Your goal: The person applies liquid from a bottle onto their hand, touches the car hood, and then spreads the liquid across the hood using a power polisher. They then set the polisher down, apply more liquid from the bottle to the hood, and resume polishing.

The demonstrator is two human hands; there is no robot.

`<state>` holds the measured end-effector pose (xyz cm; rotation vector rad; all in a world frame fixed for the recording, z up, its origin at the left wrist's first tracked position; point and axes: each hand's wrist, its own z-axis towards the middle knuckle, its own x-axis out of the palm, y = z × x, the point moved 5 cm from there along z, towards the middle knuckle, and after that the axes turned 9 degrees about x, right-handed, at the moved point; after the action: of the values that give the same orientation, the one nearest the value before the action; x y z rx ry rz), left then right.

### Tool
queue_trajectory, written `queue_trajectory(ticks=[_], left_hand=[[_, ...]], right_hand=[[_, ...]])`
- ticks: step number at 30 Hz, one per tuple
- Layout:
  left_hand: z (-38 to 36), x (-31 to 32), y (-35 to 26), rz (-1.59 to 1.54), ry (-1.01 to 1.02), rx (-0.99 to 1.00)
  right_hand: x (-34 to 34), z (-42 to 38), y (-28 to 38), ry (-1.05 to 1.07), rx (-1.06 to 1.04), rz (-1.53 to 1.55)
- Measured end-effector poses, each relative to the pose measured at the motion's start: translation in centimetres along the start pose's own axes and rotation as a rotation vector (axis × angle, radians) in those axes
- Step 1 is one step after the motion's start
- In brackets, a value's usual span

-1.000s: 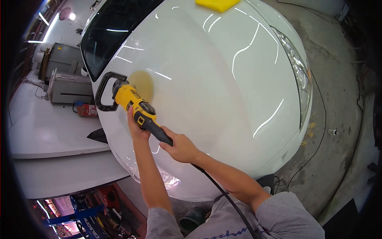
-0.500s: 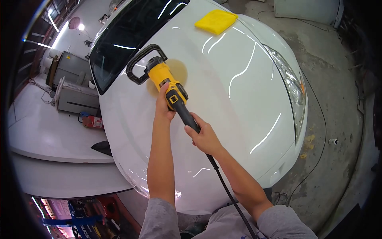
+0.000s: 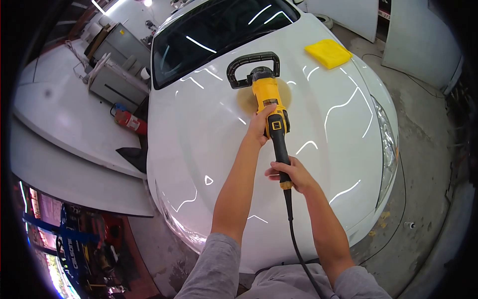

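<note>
A yellow and black polisher (image 3: pixel 268 92) rests its round, blurred tan pad (image 3: pixel 247 101) on the white hood (image 3: pixel 199 134) of a car. My left hand (image 3: pixel 261 124) is closed around the yellow body from the left side. Lower down, my right hand (image 3: pixel 295 174) wraps the rear of the black handle, near its yellow collar, with some fingertips showing on the left. A black loop handle (image 3: pixel 254 59) sticks out from the tool's front. Its black power cord (image 3: pixel 294 239) runs down between my arms. The palms are hidden.
A folded yellow cloth (image 3: pixel 328 53) lies on the hood's far right. Beyond the hood is the dark windshield (image 3: pixel 214 37). A red fire extinguisher (image 3: pixel 130 122) is at the left, by grey cabinets (image 3: pixel 117 82). Another cable (image 3: pixel 404 184) snakes across the concrete floor to the right.
The view has turned, so car and polisher appear further right. The polisher points more straight ahead. My right hand has slid back and loosened somewhat on the handle; my left keeps its hold.
</note>
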<state>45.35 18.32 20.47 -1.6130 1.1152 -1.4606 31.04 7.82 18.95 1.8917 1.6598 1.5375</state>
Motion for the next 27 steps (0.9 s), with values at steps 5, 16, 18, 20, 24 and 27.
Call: queue_trajectory(ticks=[5,16,18,20,24,27], left_hand=[[-3.3,-5.5,-1.5,-0.075,-0.024,0.033],[-13.1,-19.2,-5.8,-0.131,-0.086,0.034],[-14.0,-21.1,-6.3,-0.119,-0.195,0.064],[-14.5,-22.5,-6.6,-0.134,-0.199,0.063],[-15.2,-23.9,-7.5,-0.129,-0.196,0.055],[-15.5,-24.4,-7.8,-0.108,-0.239,0.05]], right_hand=[[4.9,0.5,-4.1,0.023,-0.022,-0.036],[16.4,2.2,-13.8,0.033,0.117,-0.175],[17.6,2.6,-14.2,0.063,0.129,-0.255],[18.2,3.3,-14.7,0.088,0.158,-0.272],[19.3,4.2,-14.6,0.143,0.178,-0.294],[19.6,4.4,-14.2,0.167,0.168,-0.295]])
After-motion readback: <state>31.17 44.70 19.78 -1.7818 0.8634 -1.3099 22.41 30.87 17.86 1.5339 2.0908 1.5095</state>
